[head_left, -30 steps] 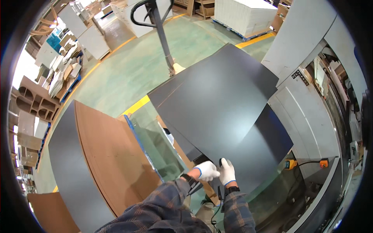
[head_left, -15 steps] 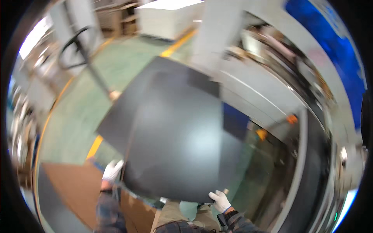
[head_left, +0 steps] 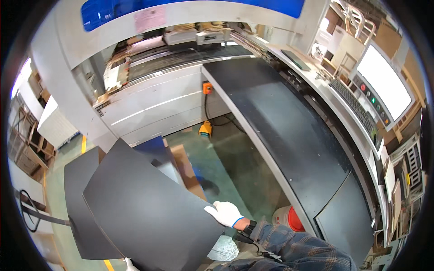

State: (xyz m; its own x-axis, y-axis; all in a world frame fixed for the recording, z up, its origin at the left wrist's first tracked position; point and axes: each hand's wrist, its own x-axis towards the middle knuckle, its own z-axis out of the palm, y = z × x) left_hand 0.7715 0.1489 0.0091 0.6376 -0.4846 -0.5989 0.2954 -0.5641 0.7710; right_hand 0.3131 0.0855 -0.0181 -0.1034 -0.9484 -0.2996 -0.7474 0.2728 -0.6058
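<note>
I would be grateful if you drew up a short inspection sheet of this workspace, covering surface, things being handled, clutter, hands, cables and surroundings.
Surface: long dark machine table at the right, with a few light specks.
Things: dark grey panel overlapping a lower dark panel; whether they touch cannot be told.
Clutter: red and white bucket by the table's near end; a pale crumpled item beside the upper panel.
Hands: gloved right hand grips the panel's edge; left hand shows only partly, its grip unclear.
Cables: dark cable hangs from an orange box near a yellow foot pedal.
Surroundings: lit monitor, keyboard, white stack.
</note>
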